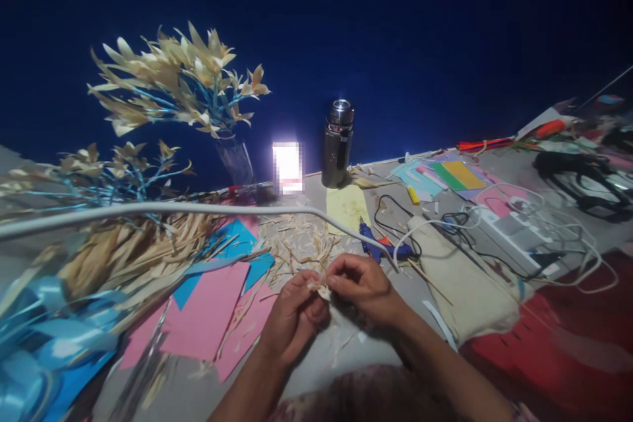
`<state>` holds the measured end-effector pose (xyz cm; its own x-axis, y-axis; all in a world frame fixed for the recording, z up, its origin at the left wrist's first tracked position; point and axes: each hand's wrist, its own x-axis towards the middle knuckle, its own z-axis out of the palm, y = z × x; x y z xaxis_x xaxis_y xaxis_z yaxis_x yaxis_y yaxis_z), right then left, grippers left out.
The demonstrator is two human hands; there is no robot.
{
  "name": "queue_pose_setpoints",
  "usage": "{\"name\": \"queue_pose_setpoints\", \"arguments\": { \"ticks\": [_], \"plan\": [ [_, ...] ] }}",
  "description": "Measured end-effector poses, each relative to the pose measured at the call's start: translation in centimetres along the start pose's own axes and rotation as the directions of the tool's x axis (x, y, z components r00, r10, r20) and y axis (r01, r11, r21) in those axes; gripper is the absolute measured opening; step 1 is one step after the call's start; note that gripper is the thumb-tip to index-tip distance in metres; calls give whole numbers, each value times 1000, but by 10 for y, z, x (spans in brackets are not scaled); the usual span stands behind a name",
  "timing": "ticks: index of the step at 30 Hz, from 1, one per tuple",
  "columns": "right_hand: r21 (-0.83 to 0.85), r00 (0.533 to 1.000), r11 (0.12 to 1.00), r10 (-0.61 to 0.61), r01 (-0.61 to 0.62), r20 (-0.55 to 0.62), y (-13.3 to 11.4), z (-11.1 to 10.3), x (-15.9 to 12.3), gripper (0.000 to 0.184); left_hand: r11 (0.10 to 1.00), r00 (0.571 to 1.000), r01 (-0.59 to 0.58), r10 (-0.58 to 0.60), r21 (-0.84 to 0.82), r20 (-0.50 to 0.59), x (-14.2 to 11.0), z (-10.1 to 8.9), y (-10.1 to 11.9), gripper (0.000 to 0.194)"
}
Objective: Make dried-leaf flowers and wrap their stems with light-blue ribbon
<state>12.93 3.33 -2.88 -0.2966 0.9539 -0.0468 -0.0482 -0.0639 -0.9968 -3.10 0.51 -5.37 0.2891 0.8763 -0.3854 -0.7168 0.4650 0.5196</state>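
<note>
Between my two hands is a small cream piece of dried husk (324, 291), mostly covered by the fingertips. My left hand (301, 306) pinches it from the left, fingers curled. From the right, the thumb and forefinger of my right hand (363, 283) close on the same piece. Dry husk scraps (301, 237) lie scattered on the table just beyond the hands. A blue glue gun (378, 244) rests past my right hand, near a yellow paper sheet (346, 208). Pink paper sheets (205, 313) lie left of my left hand.
A pale cable (198, 210) crosses the view. At the back stand a dark flask (339, 145) and a glass vase (236, 161) of husk flowers. Dried husks (143, 257) and blue ribbon (49, 336) lie left; a power strip (514, 237) and folded cloth (459, 283) lie right.
</note>
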Motion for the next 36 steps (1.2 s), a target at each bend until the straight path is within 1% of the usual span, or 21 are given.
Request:
{"name": "queue_pose_setpoints", "arguments": {
  "ticks": [2, 4, 5, 6, 7, 8, 9, 10, 11, 12, 13, 15, 17, 21, 25, 28, 31, 36],
  "plan": [
    [3, 999, 1000, -10, 10, -35, 1, 0, 0, 16, 1000, 1000, 6, -6, -11, 5, 0, 0, 0, 33],
    [-59, 986, 996, -73, 64, -151, 2, 1, -3, 12, 1000, 1000, -20, 20, -21, -17, 0, 1, 0, 36],
    [-133, 966, 985, -139, 111, -220, 2, 2, -5, 8, 999, 998, -46, 45, -21, -37, 1, 1, 0, 38],
    [-230, 935, 958, -232, 172, -268, 3, 4, -8, 6, 997, 995, -76, 75, -18, -60, 1, 2, 0, 39],
    [-336, 898, 909, -344, 246, -274, 3, 5, -10, 9, 994, 991, -108, 106, -11, -83, 2, 2, 0, 40],
    [-436, 857, 839, -457, 326, -238, 3, 7, -12, 11, 991, 985, -136, 135, 0, -105, 2, 3, 0, 39],
    [-517, 814, 756, -553, 402, -175, 4, 8, -14, 12, 987, 979, -160, 160, 12, -124, 3, 3, 0, 38],
    [-579, 773, 672, -625, 461, -109, 4, 10, -15, 11, 983, 973, -180, 181, 24, -140, 3, 4, 0, 37],
    [-627, 740, 599, -671, 497, -54, 5, 12, -16, 9, 980, 967, -197, 200, 36, -156, 3, 5, 0, 37],
    [-668, 718, 542, -696, 509, -18, 5, 14, -16, 7, 976, 961, -211, 216, 47, -170, 3, 5, 0, 37],
    [-703, 707, 502, -707, 503, 1, 6, 15, -15, 7, 973, 956, -223, 230, 59, -181, 2, 6, 0, 36],
    [-746, 697, 458, -717, 483, 11, 7, 17, -14, 8, 968, 949, -236, 249, 86, -196, 1, 7, 0, 36],
    [-757, 682, 439, -731, 483, 11, 9, 18, -13, 8, 963, 942, -247, 264, 107, -207, -1, 7, 0, 34],
    [-763, 630, 396, -776, 510, 18, 12, 19, -12, 7, 960, 935, -257, 276, 112, -222, -2, 6, -1, 34],
    [-773, 629, 374, -776, 512, 41, 12, 21, -12, 8, 955, 930, -278, 293, 100, -220, -2, 7, -1, 36],
    [-768, 607, 380, -795, 516, 14, 11, 22, -12, 10, 954, 930, -281, 298, 106, -214, -2, 9, -1, 35],
    [-765, 592, 372, -806, 526, 15, 9, 22, -14, 8, 949, 926, -294, 312, 114, -210, -3, 8, -2, 33],
    [-791, 606, 355, -795, 498, 25, 10, 21, -15, 3, 929, 905, -330, 362, 166, -226, -1, 5, -6, 29]
  ]
}}
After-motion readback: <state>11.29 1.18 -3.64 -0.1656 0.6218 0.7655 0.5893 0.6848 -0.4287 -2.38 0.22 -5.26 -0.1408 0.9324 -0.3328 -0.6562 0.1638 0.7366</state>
